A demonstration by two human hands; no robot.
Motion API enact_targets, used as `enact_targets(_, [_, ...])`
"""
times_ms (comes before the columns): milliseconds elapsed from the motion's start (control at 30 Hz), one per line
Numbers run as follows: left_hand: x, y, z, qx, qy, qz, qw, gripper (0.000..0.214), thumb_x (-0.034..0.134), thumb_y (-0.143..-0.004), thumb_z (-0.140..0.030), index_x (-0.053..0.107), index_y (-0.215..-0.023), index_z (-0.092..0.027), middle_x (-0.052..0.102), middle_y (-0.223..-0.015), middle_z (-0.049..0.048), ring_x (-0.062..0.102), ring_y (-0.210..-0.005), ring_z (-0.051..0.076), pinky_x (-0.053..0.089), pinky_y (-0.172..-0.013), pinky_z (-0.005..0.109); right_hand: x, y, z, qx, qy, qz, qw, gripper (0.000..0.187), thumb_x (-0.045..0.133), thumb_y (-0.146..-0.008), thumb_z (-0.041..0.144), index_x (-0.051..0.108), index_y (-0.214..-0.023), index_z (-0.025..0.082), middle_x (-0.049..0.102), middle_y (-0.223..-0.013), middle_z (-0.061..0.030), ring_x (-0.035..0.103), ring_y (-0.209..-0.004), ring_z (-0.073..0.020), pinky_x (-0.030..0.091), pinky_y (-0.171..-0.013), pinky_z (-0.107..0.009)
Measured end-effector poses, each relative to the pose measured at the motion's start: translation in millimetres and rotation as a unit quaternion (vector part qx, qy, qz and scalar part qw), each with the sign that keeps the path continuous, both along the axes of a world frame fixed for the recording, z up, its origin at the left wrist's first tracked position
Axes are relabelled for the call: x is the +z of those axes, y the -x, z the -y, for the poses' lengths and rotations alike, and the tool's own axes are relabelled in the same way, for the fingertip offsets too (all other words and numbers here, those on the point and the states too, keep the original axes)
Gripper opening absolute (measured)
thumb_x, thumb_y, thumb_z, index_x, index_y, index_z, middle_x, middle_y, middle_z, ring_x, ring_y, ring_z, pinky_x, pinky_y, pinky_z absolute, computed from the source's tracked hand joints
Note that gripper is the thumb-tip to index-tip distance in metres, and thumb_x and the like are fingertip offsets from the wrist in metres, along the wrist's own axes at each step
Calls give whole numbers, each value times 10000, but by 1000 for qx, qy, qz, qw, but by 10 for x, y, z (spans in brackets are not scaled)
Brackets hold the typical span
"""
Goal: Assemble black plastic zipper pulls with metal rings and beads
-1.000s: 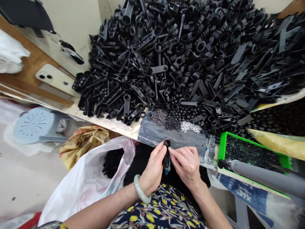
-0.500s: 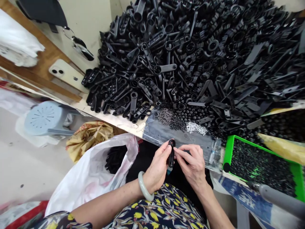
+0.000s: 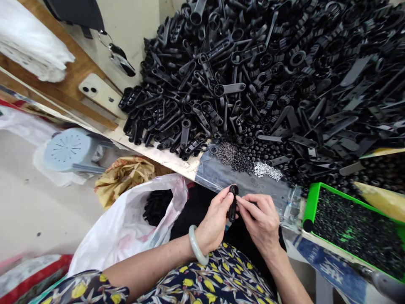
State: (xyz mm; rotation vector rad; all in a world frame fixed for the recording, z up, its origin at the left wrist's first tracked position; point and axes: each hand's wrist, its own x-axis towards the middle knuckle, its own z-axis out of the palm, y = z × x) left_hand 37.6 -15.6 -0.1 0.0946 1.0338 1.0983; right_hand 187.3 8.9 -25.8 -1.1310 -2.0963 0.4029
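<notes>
My left hand (image 3: 215, 219) is closed on a small elongated black plastic part (image 3: 233, 203), held upright with a round hole at its top end. Thumb and forefinger of my right hand (image 3: 261, 217) are pinched together against the right side of that part. Whatever the right fingertips hold, if anything, is too small to make out. Just beyond my hands, on a plastic-covered strip (image 3: 221, 171) at the table edge, lie a heap of silver pins (image 3: 267, 171), small black beads (image 3: 242, 164) and tiny brownish-grey pieces (image 3: 227, 153).
A large pile of black plastic parts (image 3: 215, 84) covers the table. To the right stands a green tray (image 3: 311, 207) of small black pieces. On the left are a white plastic bag (image 3: 117, 228) of black parts, a brown bag (image 3: 123, 177), a blue stool (image 3: 71, 150) and a phone (image 3: 101, 95).
The whole view has shifted, so everything appears slightly further right. Both hands keep nearly the same pose around the black plastic part.
</notes>
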Motion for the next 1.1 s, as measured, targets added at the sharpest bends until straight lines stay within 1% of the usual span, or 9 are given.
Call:
enact_targets(100, [4,4,1,-6,0,-4,1000,459,776,-871,-492,717,-1236,-219,693,-1065,57,566,-861,159,416,-713,270,4,-8,-2,8,24,-13,1000,270,680,-965,105,770,-1162,267,719,-991,-53,635,-894,-198,544,-782,-358])
enact_targets(267, [21,0,-4,-6,3,-1,1000,454,778,-869,-489,715,-1224,-212,668,-1065,53,542,-837,142,436,-707,267,-10,-37,3,28,62,-23,997,279,679,-969,95,749,-1192,248,705,-1032,-61,628,-951,-203,544,-807,-363])
enact_targets(400, [29,-1,-6,-6,0,0,1000,450,772,-875,-487,712,-1219,-203,666,-1035,50,534,-815,134,430,-689,259,-16,-40,-6,30,30,-8,999,304,684,-957,70,742,-1204,239,707,-1040,-67,616,-950,-206,549,-818,-372])
enact_targets(533, [20,9,-5,-7,-1,1,1000,450,776,-869,-498,715,-1203,-204,680,-1035,52,546,-821,138,428,-682,257,-3,-22,-19,36,0,19,999,310,677,-961,80,744,-1210,253,724,-1038,-64,612,-968,-219,570,-907,-417])
enact_targets(600, [15,16,-6,-10,1,-1,1000,444,775,-866,-515,721,-1184,-210,685,-1044,53,560,-828,141,429,-686,257,7,-7,-19,29,-2,28,999,310,668,-967,91,748,-1211,266,729,-1028,-62,621,-955,-219,579,-887,-410])
enact_targets(700, [7,26,-8,-22,3,-7,1000,433,760,-877,-525,723,-1178,-215,692,-1054,58,578,-834,146,432,-691,258,16,13,-10,11,-3,30,999,300,669,-965,103,756,-1198,271,730,-1008,-63,633,-916,-217,579,-814,-385])
enact_targets(833, [-5,34,-10,-29,4,-12,999,425,756,-881,-521,720,-1178,-220,693,-1045,58,585,-830,152,433,-692,265,8,18,-5,10,-1,20,1000,306,667,-964,95,752,-1200,269,726,-1001,-68,633,-883,-212,574,-765,-369])
enact_targets(933, [-12,36,-12,-25,4,-13,1000,413,760,-876,-528,723,-1154,-224,689,-1027,53,589,-837,157,432,-693,265,3,13,-13,13,4,21,1000,299,665,-971,106,750,-1204,272,725,-1007,-68,631,-886,-211,573,-763,-368])
enact_targets(1100, [-25,40,-28,-23,-7,-18,1000,390,758,-877,-525,734,-1089,-199,685,-981,49,562,-799,142,422,-671,255,3,21,-42,19,-1,40,999,248,675,-972,109,748,-1175,231,722,-1005,-72,612,-893,-205,560,-780,-360])
